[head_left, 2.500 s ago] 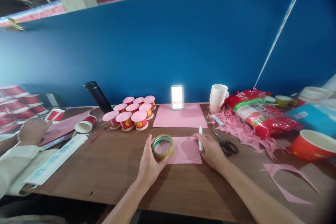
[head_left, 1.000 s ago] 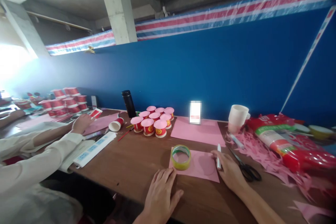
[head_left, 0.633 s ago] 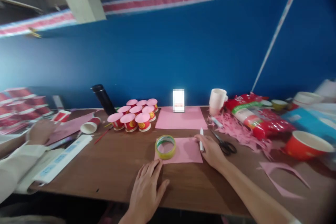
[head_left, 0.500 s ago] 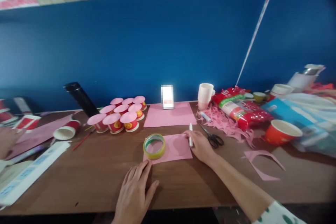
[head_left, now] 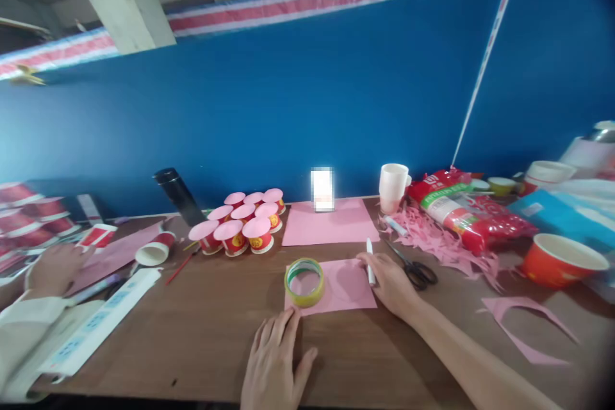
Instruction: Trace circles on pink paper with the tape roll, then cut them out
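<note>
My left hand [head_left: 276,355] lies flat on the table, fingers stretched, its fingertips at the near edge of a small pink paper sheet [head_left: 331,304]. On the left part of that sheet rests a roll of yellow tape [head_left: 311,298] with a green inner ring. A faint drawn circle shows on the paper to the right of the roll. My right hand [head_left: 391,285] rests at the sheet's right edge, closed on a white marker [head_left: 370,262] that points up and away. Just right of this hand lie black-handled scissors [head_left: 419,274].
Red cups with pink paper discs [head_left: 257,227] stand back left, beside a black bottle [head_left: 179,195]. A larger pink sheet [head_left: 331,224] lies behind. Pink scraps [head_left: 427,237], a red bag [head_left: 480,214] and an orange cup [head_left: 548,269] are right. Another person's hand [head_left: 57,269] is far left.
My view has turned left and up, so everything sits farther right and lower. My hands, the tape and the paper keep their places. The other person's hand shows more fully.
</note>
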A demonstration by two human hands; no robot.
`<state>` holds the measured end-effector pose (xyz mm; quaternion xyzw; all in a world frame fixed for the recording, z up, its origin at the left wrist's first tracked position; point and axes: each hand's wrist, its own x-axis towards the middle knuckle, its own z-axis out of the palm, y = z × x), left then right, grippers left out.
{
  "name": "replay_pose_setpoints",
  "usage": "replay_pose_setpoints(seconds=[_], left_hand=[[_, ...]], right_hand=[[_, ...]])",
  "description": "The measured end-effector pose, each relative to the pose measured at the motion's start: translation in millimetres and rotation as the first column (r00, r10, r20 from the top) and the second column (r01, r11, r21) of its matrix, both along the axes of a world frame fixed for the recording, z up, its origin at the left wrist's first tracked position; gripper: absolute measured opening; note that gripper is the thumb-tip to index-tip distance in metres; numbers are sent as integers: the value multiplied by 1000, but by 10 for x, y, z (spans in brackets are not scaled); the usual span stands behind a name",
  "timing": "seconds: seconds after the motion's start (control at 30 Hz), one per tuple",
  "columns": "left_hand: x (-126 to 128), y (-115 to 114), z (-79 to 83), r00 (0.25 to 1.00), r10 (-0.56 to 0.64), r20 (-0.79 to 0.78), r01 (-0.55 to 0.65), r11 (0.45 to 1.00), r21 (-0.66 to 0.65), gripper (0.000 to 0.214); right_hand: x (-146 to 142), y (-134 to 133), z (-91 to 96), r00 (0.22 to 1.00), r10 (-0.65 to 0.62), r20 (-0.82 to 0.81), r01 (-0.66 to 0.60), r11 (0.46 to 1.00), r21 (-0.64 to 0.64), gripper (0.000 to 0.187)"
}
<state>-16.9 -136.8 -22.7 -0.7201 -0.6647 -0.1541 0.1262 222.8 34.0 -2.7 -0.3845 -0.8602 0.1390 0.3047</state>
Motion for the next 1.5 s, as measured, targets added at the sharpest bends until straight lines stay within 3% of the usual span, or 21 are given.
replay_pose_setpoints(seconds=[0.57, 0.9, 1.23, 1.33, 1.43, 1.5], left_hand=[[-26, 2, -22, 999, -32, 25, 32, 1000, 1, 54], [87, -50, 212, 974, 15, 225, 5, 996, -92, 58], [47, 20, 81, 976, 37, 215, -20, 997, -81, 66], [-24, 47, -22, 986, 7, 165, -1, 999, -33, 68], [-93, 78, -113, 991, -98, 86, 99, 995, 0, 67], [-105, 83, -129, 993, -80, 86, 80, 997, -1, 67]], right_hand=[[13, 22, -41, 1000, 18, 3, -18, 999, -46, 56], [58, 127, -211, 998, 9, 63, -11, 999, 34, 52], [84, 181, -277, 997, 18, 76, -24, 997, 78, 54], [81, 187, -285, 997, 23, 68, -30, 995, 99, 53], [67, 186, -280, 998, 26, 57, -31, 995, 93, 52], [60, 175, -270, 998, 30, 50, -35, 995, 93, 52]])
